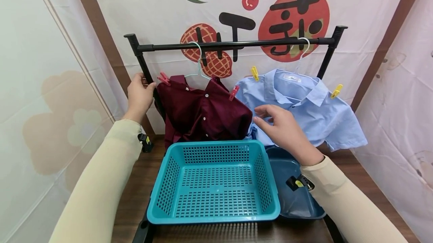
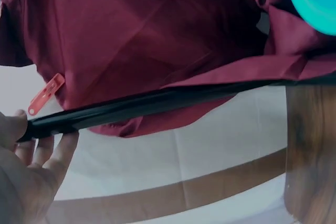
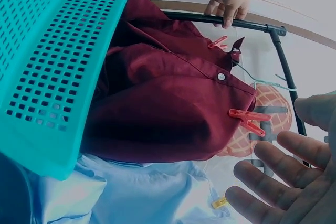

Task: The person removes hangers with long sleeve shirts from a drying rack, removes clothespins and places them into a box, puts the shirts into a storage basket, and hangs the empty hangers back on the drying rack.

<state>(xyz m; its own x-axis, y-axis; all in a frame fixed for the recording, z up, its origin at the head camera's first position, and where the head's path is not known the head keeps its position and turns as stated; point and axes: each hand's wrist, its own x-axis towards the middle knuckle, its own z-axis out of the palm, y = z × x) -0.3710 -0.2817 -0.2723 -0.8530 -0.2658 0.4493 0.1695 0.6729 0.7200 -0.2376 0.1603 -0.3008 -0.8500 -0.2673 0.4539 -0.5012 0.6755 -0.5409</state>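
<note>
My left hand (image 1: 140, 94) grips the left post of a black clothes rack (image 1: 236, 44), thumb on one side and fingers on the other in the left wrist view. Beside it hangs a maroon shirt (image 1: 203, 107) on a pale green hanger (image 1: 199, 61), with red clothespins (image 1: 233, 92) at its shoulders. My right hand (image 1: 282, 128) hovers between the shirts with fingers apart and nothing held, as the right wrist view shows. Behind it hangs a light blue shirt (image 1: 314, 119) on a white hanger (image 1: 304, 49), with yellow clothespins (image 1: 336, 91) at its shoulders.
A teal perforated basket (image 1: 216, 218) stands in front of the maroon shirt, with no clothes in it. A dark blue basin (image 1: 291, 198) sits to its right, partly under my right forearm. Below is a brown wooden tabletop (image 1: 132, 198); a printed cloth (image 1: 152, 6) hangs behind the rack.
</note>
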